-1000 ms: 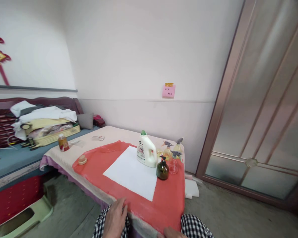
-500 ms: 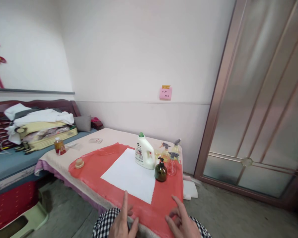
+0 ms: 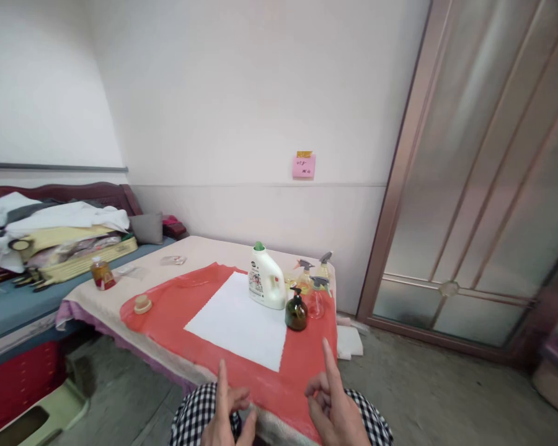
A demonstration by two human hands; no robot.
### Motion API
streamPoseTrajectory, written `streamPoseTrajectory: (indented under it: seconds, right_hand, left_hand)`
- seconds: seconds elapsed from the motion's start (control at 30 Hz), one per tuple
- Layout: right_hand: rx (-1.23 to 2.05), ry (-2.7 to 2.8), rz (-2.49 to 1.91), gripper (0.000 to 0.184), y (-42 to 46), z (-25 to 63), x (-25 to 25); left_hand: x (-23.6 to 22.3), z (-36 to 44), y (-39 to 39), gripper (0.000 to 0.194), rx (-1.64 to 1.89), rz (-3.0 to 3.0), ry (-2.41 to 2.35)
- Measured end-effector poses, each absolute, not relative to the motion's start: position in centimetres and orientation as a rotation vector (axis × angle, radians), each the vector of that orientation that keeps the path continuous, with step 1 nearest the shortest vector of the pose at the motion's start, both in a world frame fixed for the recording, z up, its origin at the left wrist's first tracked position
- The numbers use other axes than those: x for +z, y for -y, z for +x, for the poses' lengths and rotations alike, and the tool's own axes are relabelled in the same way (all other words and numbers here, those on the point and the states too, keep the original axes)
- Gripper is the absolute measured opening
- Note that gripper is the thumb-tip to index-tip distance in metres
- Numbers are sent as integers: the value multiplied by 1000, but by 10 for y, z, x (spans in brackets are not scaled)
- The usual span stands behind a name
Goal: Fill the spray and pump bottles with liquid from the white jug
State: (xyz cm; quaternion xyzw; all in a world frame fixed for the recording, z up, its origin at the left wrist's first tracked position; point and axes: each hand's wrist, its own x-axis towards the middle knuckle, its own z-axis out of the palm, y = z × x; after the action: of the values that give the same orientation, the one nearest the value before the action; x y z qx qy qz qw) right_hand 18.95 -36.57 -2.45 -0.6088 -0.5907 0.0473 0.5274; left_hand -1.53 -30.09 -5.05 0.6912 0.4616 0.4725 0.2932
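Observation:
My left hand (image 3: 226, 412) is raised over the near edge of the table, index finger pointing up and thumb apart, holding nothing. Similarly, my right hand (image 3: 333, 399) has its index finger stretched out and other fingers partly curled; it too is empty. Beyond them lies a white cloth (image 3: 239, 325) on a red plastic sheet (image 3: 177, 303). A white detergent jug (image 3: 266, 282) with a green cap stands at the cloth's back right. Beside it are a dark green pump bottle (image 3: 297, 311), a clear pinkish spray bottle (image 3: 315, 303) and other spray bottles (image 3: 305, 272) behind.
On the left of the sheet sits a beige round lid-like object (image 3: 142, 303). An amber bottle (image 3: 102, 274) and a flat packet (image 3: 173, 260) are on the pale tablecloth (image 3: 204, 246). A red and green stool (image 3: 28, 396) stands at lower left; a sliding door (image 3: 460, 235) is right.
The view has shifted slightly, so the table appears a little higher and further left. My right index finger now points more upright. The bottles and cloth have not moved on the table.

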Motion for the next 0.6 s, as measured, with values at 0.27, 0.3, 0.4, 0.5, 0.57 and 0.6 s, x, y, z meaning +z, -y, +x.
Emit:
streamPoseTrajectory:
  seconds: [0.27, 0.3, 0.4, 0.5, 0.57, 0.6]
  right_hand:
    - [217, 1288, -1530, 81, 363, 187, -34]
    - [225, 1285, -1536, 81, 362, 187, -35]
    - [245, 1278, -1541, 80, 360, 187, -39]
    - [260, 1266, -1546, 80, 357, 187, -46]
    - [280, 1260, -1562, 81, 356, 189, -52]
    - [289, 1261, -1571, 80, 355, 190, -55]
  left_hand:
    - [-45, -12, 297, 77, 1221, 1767, -1256]
    - [-47, -12, 296, 78, 1214, 1769, -1248]
    - [-52, -10, 294, 80, 1197, 1780, -1228]
    - [-56, -9, 291, 82, 1183, 1780, -1229]
    - [-61, -9, 289, 82, 1171, 1777, -1244]
    - [-64, -9, 287, 81, 1163, 1776, -1252]
